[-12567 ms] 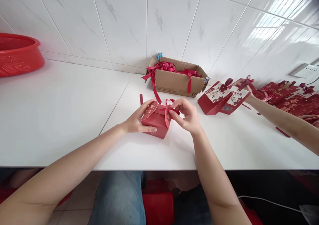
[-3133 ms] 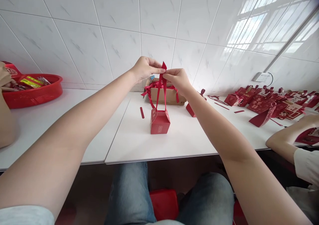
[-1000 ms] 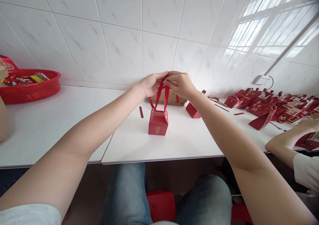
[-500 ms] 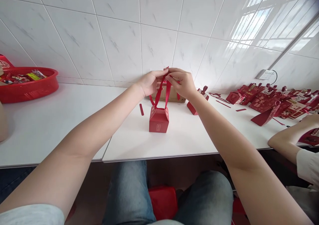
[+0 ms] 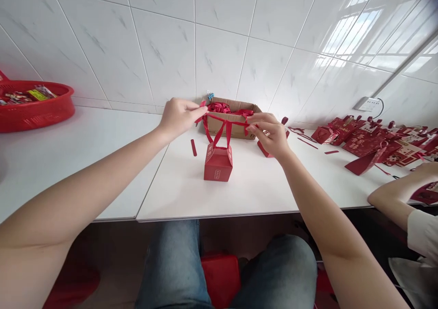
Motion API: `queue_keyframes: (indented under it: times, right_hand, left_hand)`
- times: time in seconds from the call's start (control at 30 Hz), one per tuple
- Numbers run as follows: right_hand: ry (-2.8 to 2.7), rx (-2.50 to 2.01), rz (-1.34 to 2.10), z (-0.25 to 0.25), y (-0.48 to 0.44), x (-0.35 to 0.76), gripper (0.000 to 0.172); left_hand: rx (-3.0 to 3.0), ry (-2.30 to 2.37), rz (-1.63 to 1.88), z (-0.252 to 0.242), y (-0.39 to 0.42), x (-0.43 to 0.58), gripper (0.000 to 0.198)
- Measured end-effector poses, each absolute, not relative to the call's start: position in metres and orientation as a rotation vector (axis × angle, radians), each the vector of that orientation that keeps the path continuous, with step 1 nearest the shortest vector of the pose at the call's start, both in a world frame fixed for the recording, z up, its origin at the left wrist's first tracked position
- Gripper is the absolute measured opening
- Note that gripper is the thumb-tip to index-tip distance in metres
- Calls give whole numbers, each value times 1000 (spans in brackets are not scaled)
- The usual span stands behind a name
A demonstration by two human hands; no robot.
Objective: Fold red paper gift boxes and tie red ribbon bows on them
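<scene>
A small red gift box (image 5: pixel 218 166) stands upright on the white table in front of me. From its top rises a red ribbon (image 5: pixel 227 125), crossed above the box and stretched out to both sides. My left hand (image 5: pixel 183 116) pinches one end of it, up and to the left of the box. On the other side my right hand (image 5: pixel 270 133) pinches the other end between thumb and fingers. Behind the ribbon sits a cardboard box (image 5: pixel 236 128) with a heap of red ribbons (image 5: pixel 219 107) inside.
Another red gift box (image 5: pixel 265 148) stands behind my right hand. A red strip (image 5: pixel 194 147) lies left of the box. Several red gift boxes (image 5: pixel 362 135) crowd the right, near a co-worker's arm (image 5: pixel 393 185). A red basket (image 5: pixel 65 112) of packets stands at left.
My hands have moved apart, left and right, from where they met above the gift box. The ribbon is now drawn out sideways, and the cardboard box's contents have come into view.
</scene>
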State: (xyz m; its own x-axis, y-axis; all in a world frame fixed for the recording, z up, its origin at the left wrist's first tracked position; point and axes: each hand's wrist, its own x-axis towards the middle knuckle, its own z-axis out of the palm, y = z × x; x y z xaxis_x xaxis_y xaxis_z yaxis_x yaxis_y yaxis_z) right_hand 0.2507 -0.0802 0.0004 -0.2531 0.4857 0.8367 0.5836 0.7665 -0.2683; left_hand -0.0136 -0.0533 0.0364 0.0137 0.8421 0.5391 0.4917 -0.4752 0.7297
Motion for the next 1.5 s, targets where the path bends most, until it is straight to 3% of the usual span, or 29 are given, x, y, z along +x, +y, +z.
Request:
queue_keyframes:
  times: [0.23, 0.47, 0.57, 0.63, 0.73, 0.87, 1.1, 1.5]
  right_hand:
    - [-1433, -1072, 354, -63, -85, 309, 37]
    - [-1124, -1206, 755, -101, -96, 325, 37]
    - [-954, -1220, 561, -89, -95, 306, 42]
    - [-1039, -1163, 328, -72, -92, 288, 35]
    - [-1522, -1024, 418, -51, -85, 260, 22]
    - [-1998, -841, 643, -60, -70, 236, 26]
    - [-1993, -803, 336, -107, -59, 225, 22]
    - [-1962, -843, 303, -111, -66, 222, 23]
  left_hand:
    - [2045, 1910, 985, -15, -46, -87, 28]
    - [1959, 1960, 701, -48, -43, -112, 33]
    - [2067, 1968, 907, -47, -40, -95, 48]
    - [2148, 1836, 1131, -42, -40, -74, 52]
    - [2179, 1386, 1068, -39, -43, -38, 32]
    - [2156, 1250, 983, -56, -48, -5, 23]
    - [2094, 1210, 1248, -89, -56, 1, 22]
    - [2021, 1188, 1453, -101, -63, 3, 13]
